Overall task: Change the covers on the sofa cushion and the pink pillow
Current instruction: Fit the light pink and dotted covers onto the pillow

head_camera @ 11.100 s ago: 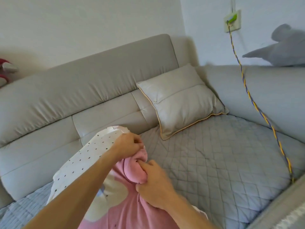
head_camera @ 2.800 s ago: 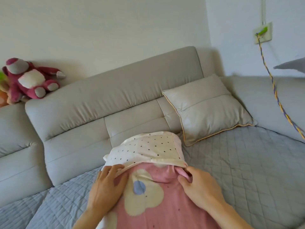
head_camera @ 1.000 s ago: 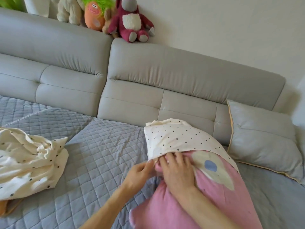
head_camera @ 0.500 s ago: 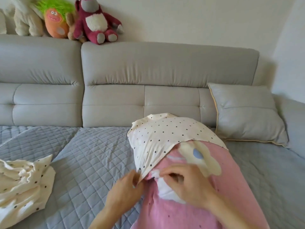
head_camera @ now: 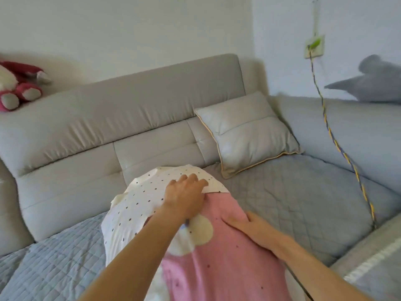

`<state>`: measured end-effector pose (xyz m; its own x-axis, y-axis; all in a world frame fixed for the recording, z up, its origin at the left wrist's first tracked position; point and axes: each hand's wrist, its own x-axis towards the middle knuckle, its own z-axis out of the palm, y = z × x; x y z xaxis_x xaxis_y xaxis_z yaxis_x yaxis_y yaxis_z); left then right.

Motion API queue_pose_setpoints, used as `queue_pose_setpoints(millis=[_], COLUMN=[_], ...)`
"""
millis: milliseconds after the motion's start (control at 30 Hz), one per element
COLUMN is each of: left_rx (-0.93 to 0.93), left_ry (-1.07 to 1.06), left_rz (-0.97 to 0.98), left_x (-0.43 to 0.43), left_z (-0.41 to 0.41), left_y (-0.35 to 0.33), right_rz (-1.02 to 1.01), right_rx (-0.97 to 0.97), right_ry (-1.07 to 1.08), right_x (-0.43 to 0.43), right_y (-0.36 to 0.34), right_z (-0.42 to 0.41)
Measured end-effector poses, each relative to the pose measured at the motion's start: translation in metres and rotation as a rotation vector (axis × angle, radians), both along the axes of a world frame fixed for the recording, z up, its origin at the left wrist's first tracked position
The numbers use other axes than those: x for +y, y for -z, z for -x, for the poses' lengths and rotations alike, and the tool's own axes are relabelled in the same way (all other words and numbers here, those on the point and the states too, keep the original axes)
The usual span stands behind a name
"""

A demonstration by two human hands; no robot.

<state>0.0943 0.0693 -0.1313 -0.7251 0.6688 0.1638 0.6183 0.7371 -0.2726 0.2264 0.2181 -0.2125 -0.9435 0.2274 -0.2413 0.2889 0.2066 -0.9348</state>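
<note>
Where the grey sofa (head_camera: 130, 109) turns its corner, a quilted grey seat pad (head_camera: 293, 205) covers the seat, and the pink pillow (head_camera: 227, 257) stands on it at the front edge, leaning toward the backrest. A grey sofa cushion (head_camera: 249, 131) w/ yellow piping leans into the back corner of the seat, well apart from both hands. The pillow's far end is under a white polka-dot cover (head_camera: 138, 198), which reaches down approx. to the cream flower print; the near part is bare pink.

Left hand (head_camera: 184, 196) lies flat on top of the pillow, fingers spread and straight, right over the cover's hem where dotted cloth meets pink; it presses, grips nothing. Right hand (head_camera: 249, 229) rests against the pillow's right flank below the hem, on pink fabric only, fingers mostly straight; the view is soft here, so whether the thumb pinches any cloth I can't tell.

A red-and-white plush toy (head_camera: 17, 88) sits on the backrest top at the left edge. A grey plush (head_camera: 373, 83) lies on the right-hand backrest. A striped cable (head_camera: 338, 144) hangs from a wall socket (head_camera: 314, 47) down to the seat's right edge.
</note>
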Motion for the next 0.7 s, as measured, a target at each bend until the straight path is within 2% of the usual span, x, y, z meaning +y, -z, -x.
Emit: queue_pose_setpoints(millis=[167, 233, 367, 467, 600, 700], left_rx=[0.076, -0.005, -0.384, -0.493, -0.488, -0.214], left_ry=[0.073, 0.060, -0.009, 0.116, 0.093, 0.066], left_rz=[0.115, -0.006, -0.526, -0.548, -0.497, -0.478], left_x=[0.040, 0.040, 0.040, 0.039, 0.003, -0.038], left_z=[0.009, 0.013, 0.001, -0.034, -0.034, -0.010], left_y=[0.012, 0.016, 0.000, 0.002, 0.023, 0.037], right_rz=[-0.094, -0.124, -0.372, -0.609, -0.528, -0.484], right_rx=[0.132, 0.177, 0.293, 0.232, 0.154, 0.149], right_ry=[0.068, 0.069, 0.058, 0.047, 0.046, -0.018], right_x=[-0.012, -0.016, -0.025, -0.042, -0.041, -0.023], right_y=[0.005, 0.004, 0.000, -0.001, 0.007, 0.008], right_z=[0.022, 0.024, 0.034, 0.055, 0.057, 0.048])
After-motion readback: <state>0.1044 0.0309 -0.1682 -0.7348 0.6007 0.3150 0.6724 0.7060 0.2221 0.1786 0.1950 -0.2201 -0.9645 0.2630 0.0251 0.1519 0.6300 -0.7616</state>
